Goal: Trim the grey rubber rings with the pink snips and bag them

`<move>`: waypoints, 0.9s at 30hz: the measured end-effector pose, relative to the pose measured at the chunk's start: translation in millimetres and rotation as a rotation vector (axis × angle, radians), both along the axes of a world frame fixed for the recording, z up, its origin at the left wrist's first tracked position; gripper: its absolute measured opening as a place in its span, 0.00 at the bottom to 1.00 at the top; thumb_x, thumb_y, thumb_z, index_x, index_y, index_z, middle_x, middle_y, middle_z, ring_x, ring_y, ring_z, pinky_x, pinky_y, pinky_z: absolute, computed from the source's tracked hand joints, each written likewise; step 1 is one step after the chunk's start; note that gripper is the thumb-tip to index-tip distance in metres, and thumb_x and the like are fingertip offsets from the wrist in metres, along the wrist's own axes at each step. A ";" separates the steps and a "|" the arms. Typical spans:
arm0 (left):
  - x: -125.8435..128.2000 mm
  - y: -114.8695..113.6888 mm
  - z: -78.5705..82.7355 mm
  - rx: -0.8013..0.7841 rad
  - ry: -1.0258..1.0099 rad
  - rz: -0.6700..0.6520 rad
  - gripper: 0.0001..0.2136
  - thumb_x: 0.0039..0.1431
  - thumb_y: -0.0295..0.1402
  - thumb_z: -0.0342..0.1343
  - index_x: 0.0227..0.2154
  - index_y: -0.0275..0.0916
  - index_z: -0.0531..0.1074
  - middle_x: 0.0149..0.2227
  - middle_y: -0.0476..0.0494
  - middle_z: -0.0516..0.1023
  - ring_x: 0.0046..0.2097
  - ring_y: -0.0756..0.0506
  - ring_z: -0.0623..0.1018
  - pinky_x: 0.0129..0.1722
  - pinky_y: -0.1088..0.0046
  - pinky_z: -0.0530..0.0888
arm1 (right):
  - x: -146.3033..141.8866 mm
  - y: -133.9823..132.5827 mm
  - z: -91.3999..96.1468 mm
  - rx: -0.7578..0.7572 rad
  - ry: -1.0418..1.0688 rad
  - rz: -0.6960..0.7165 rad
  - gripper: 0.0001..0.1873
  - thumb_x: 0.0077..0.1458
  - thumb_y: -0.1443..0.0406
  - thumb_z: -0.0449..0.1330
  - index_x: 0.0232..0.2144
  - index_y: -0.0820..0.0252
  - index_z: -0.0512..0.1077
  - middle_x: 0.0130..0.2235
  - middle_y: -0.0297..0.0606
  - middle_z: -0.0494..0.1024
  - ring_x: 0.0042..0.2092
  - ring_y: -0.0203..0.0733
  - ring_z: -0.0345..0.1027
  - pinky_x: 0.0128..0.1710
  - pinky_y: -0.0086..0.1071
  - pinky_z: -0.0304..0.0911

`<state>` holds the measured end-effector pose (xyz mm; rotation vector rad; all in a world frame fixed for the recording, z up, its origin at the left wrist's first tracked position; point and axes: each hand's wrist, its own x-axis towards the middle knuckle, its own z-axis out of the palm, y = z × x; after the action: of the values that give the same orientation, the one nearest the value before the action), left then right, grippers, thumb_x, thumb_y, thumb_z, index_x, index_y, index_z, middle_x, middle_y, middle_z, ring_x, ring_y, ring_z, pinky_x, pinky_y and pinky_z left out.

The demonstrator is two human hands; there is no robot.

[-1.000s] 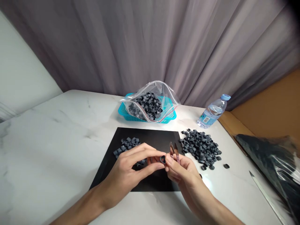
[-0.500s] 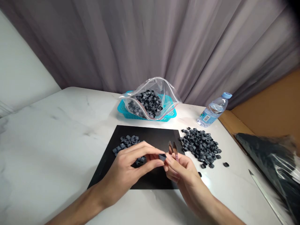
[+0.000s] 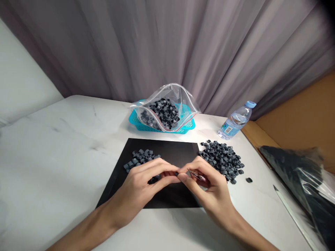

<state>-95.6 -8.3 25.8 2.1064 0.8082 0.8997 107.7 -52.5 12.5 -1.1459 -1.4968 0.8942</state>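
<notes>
My left hand (image 3: 142,183) and my right hand (image 3: 206,184) meet over a black mat (image 3: 170,153), fingertips together. The left pinches a small grey ring (image 3: 176,173), mostly hidden by the fingers. My right hand also touches the ring and holds small snips (image 3: 196,176), now lying low in the fingers. A small heap of grey rings (image 3: 140,157) lies on the mat just beyond my left hand. A bigger heap of grey rings (image 3: 221,159) sits on the white table right of the mat.
A turquoise basket (image 3: 136,122) holds an open clear bag of grey rings (image 3: 162,113) behind the mat. A water bottle (image 3: 235,120) stands at the right, with a cardboard box (image 3: 300,115) and a dark plastic bag (image 3: 298,170) beyond. One stray ring (image 3: 249,180) lies near the big heap.
The snips' blades pointed up beside the ring before; now my right hand has turned over and the blades lie down in its fingers. The view shifted slightly down.
</notes>
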 end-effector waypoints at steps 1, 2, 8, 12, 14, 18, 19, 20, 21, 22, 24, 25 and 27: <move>-0.1 0.3 -0.4 -0.006 0.004 -0.005 0.07 0.68 0.31 0.57 0.44 0.47 0.79 0.42 0.49 0.82 0.43 0.47 0.80 0.47 0.75 0.74 | 0.3 0.4 0.6 0.004 -0.026 0.008 0.09 0.64 0.57 0.62 0.35 0.55 0.77 0.32 0.34 0.67 0.30 0.37 0.59 0.27 0.30 0.55; 0.0 0.6 -0.7 -0.010 0.003 -0.009 0.07 0.68 0.31 0.57 0.44 0.47 0.79 0.42 0.49 0.82 0.44 0.47 0.80 0.47 0.75 0.74 | 0.7 0.9 1.2 -0.003 -0.046 0.023 0.09 0.64 0.57 0.61 0.35 0.55 0.76 0.32 0.34 0.66 0.31 0.37 0.60 0.27 0.30 0.56; 6.1 1.0 1.8 -0.096 0.002 0.042 0.05 0.66 0.34 0.59 0.38 0.44 0.81 0.38 0.49 0.83 0.40 0.46 0.81 0.42 0.75 0.75 | 0.7 2.5 1.9 -0.077 -0.044 0.079 0.11 0.68 0.57 0.56 0.35 0.57 0.69 0.32 0.31 0.63 0.31 0.35 0.57 0.30 0.29 0.56; 7.6 3.2 1.9 -0.160 0.005 0.117 0.05 0.63 0.37 0.63 0.34 0.44 0.82 0.33 0.51 0.82 0.34 0.48 0.80 0.37 0.75 0.74 | 2.9 3.0 4.8 -0.120 0.051 -0.001 0.14 0.68 0.55 0.56 0.32 0.56 0.66 0.29 0.29 0.60 0.30 0.35 0.53 0.29 0.29 0.54; 6.3 4.8 0.4 -0.226 -0.002 0.127 0.05 0.62 0.37 0.63 0.36 0.45 0.82 0.35 0.51 0.82 0.36 0.48 0.80 0.37 0.76 0.75 | 7.0 5.2 6.5 -0.103 0.055 -0.042 0.15 0.67 0.54 0.57 0.32 0.57 0.66 0.29 0.29 0.59 0.29 0.35 0.52 0.29 0.29 0.53; 4.5 6.6 -0.6 -0.353 -0.070 0.100 0.07 0.62 0.38 0.63 0.41 0.48 0.83 0.41 0.51 0.81 0.41 0.48 0.81 0.44 0.75 0.77 | 21.3 15.9 2.8 -0.082 0.071 -0.167 0.15 0.65 0.52 0.58 0.34 0.56 0.67 0.30 0.29 0.59 0.30 0.35 0.52 0.30 0.29 0.53; 4.7 6.5 0.0 -0.369 -0.083 0.094 0.07 0.62 0.38 0.63 0.41 0.49 0.83 0.41 0.51 0.81 0.40 0.49 0.81 0.45 0.75 0.78 | 25.7 19.6 0.0 -0.083 0.062 -0.207 0.15 0.65 0.52 0.57 0.34 0.56 0.67 0.30 0.29 0.60 0.31 0.36 0.52 0.30 0.29 0.53; 5.0 6.2 0.8 -0.379 -0.091 0.088 0.07 0.62 0.38 0.63 0.41 0.49 0.83 0.41 0.52 0.81 0.40 0.49 0.81 0.44 0.75 0.78 | 30.2 23.4 -3.4 -0.082 0.038 -0.249 0.15 0.65 0.52 0.57 0.34 0.56 0.66 0.30 0.29 0.60 0.31 0.36 0.53 0.30 0.29 0.53; 5.4 5.9 1.7 -0.384 -0.095 0.087 0.07 0.62 0.37 0.64 0.41 0.49 0.83 0.41 0.51 0.81 0.39 0.49 0.81 0.44 0.76 0.78 | 34.5 27.2 -7.2 -0.079 -0.006 -0.290 0.14 0.65 0.52 0.56 0.34 0.56 0.66 0.30 0.29 0.61 0.31 0.36 0.54 0.31 0.29 0.53; 5.8 5.5 2.5 -0.390 -0.100 0.085 0.06 0.62 0.37 0.64 0.41 0.48 0.83 0.41 0.51 0.81 0.39 0.49 0.81 0.44 0.76 0.78 | 38.6 30.7 -11.0 -0.073 -0.069 -0.331 0.14 0.65 0.52 0.56 0.34 0.56 0.65 0.30 0.30 0.62 0.31 0.37 0.55 0.31 0.30 0.53; 6.1 4.9 3.3 -0.406 -0.117 0.083 0.06 0.61 0.36 0.65 0.40 0.48 0.84 0.40 0.51 0.81 0.39 0.49 0.81 0.44 0.76 0.78 | 44.9 36.5 -18.0 -0.064 -0.226 -0.410 0.14 0.65 0.53 0.54 0.34 0.55 0.64 0.29 0.29 0.63 0.30 0.38 0.56 0.32 0.31 0.54; 6.0 4.8 3.3 -0.420 -0.127 0.080 0.06 0.61 0.37 0.65 0.40 0.48 0.84 0.40 0.51 0.81 0.40 0.49 0.81 0.44 0.76 0.78 | 47.1 38.7 -20.9 -0.063 -0.298 -0.439 0.14 0.65 0.53 0.53 0.34 0.55 0.64 0.29 0.29 0.64 0.29 0.38 0.56 0.32 0.31 0.53; 5.5 5.2 2.8 -0.468 -0.150 0.074 0.07 0.61 0.37 0.65 0.41 0.48 0.84 0.40 0.50 0.81 0.40 0.49 0.81 0.44 0.76 0.77 | 49.1 41.3 -25.3 -0.068 -0.386 -0.457 0.13 0.66 0.53 0.52 0.34 0.54 0.63 0.28 0.28 0.64 0.28 0.38 0.56 0.31 0.31 0.53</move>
<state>-90.1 -3.1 28.6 1.5941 0.9206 0.8029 156.8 -11.3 -12.8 -1.6965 -1.4182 0.4254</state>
